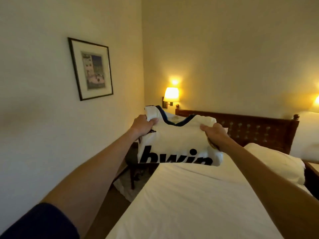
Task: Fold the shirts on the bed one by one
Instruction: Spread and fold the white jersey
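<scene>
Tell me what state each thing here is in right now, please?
White shirt: partly folded, held up above the bed.
Left hand: gripping the shirt's left shoulder.
Right hand: gripping its right shoulder.
Wall lamp: on.
Bed: made, white sheet smooth.
Pillow: lying by the headboard.

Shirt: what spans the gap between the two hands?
Head view: only the white shirt itself, its dark-trimmed V collar midway. The left hand grips one shoulder, the right hand the other; nothing else lies between.
</scene>
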Motion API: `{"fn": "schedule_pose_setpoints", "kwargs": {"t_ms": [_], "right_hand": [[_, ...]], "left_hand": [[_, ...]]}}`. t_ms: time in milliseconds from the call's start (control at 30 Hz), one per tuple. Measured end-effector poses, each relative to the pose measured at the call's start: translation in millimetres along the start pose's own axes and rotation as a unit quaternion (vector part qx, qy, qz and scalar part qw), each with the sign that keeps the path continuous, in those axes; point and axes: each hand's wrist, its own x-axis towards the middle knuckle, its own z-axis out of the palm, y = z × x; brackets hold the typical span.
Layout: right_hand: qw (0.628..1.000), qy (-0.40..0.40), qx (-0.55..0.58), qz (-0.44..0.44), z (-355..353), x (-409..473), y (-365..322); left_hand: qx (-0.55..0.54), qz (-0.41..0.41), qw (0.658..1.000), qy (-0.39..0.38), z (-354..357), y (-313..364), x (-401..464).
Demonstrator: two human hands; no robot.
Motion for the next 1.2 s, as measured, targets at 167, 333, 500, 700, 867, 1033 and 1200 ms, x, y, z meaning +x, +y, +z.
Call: {"fn": "schedule_pose_setpoints", "kwargs": {"t_ms": [167,333,500,700,867,1033,1200], "right_hand": [[0.995,-0.077,0.027,-0.05,50,4,-54],[0.982,-0.16,0.038,-0.091,115,-2,-90],[0.955,-0.26,0.052,-0.135,209,-33,-123],[0.902,-0.384,0.072,-0.182,330,-113,-172],[0.853,-0.469,0.088,-0.21,417,-189,-212],[0.822,-0.511,0.094,-0.232,504,-246,-256],[0.806,-0.531,0.103,-0.24,602,-293,-306]], "left_hand": [[0.02,-0.04,0.996,0.076,-78,-5,-17],[0.046,-0.09,0.983,0.156,-139,-31,-52],[0.09,-0.162,0.955,0.232,-213,-70,-113],[0.149,-0.24,0.906,0.317,-307,-112,-219],[0.169,-0.308,0.859,0.372,-377,-151,-296],[0.18,-0.326,0.826,0.424,-448,-199,-341],[0.183,-0.336,0.812,0.441,-528,-248,-364]]}}
